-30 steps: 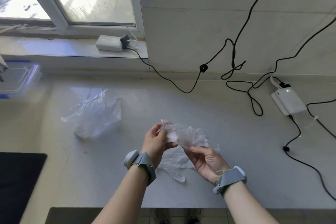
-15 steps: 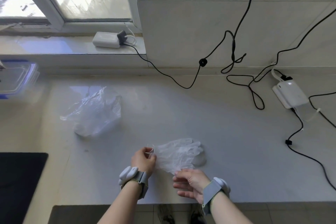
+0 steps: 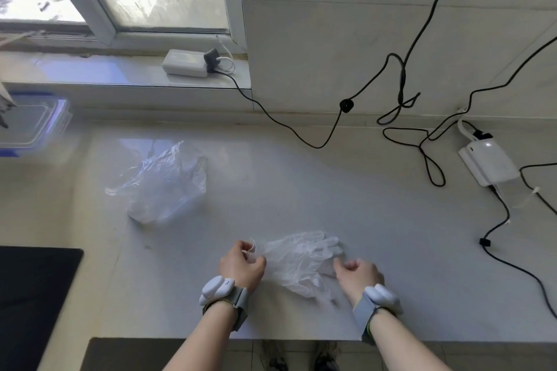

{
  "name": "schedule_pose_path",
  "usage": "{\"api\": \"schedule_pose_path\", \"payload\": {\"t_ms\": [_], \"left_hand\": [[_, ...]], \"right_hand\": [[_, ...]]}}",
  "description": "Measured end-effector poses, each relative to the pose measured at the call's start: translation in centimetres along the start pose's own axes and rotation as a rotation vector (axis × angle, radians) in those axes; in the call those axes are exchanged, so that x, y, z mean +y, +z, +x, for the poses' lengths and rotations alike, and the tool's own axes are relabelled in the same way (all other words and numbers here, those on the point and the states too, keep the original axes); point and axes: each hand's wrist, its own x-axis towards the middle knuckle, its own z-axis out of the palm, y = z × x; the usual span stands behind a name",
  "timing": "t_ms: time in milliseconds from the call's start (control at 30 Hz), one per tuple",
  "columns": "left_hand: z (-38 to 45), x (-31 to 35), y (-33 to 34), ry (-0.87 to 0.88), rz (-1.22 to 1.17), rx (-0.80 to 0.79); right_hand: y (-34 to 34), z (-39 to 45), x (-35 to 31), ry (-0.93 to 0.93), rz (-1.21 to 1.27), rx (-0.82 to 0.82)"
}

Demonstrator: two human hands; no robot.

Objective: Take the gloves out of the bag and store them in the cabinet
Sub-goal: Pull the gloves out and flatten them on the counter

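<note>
The gloves [image 3: 301, 256] lie flat on the table [image 3: 391, 250], out of the crumpled bag [image 3: 164, 187] lying well to their left. The left hand [image 3: 241, 265] pinches their cuff edge; the right hand [image 3: 358, 275], fingers curled, touches their lower right side, though I cannot tell whether it grips them.

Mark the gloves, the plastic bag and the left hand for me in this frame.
gloves [image 3: 297, 259]: head view, on the palm area.
plastic bag [image 3: 168, 184]: head view, on its crumpled middle.
left hand [image 3: 241, 265]: head view, on the back of the hand.
</note>
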Motion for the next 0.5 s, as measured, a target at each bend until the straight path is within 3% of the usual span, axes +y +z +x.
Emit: {"api": "schedule_pose_path", "payload": {"t_ms": [67,233,333,500], "left_hand": [[0.2,0.1,0.1,0.037,0.009,-0.004],[0.9,0.4,0.3,0.141,0.067,-0.041],[1.0,0.3,0.3,0.206,0.015,-0.075],[1.3,-0.1,0.1,0.21,-0.252,-0.101]], "right_hand": [[-0.4,1.6,-0.6,-0.158,-0.061,0.04],[-0.1,4.3,-1.6,-0.493,-0.415,-0.299],[0.0,5.0,-1.7,-0.545,-0.459,-0.324],[-0.4,5.3,-2.7,-0.442,-0.254,-0.214]]}}
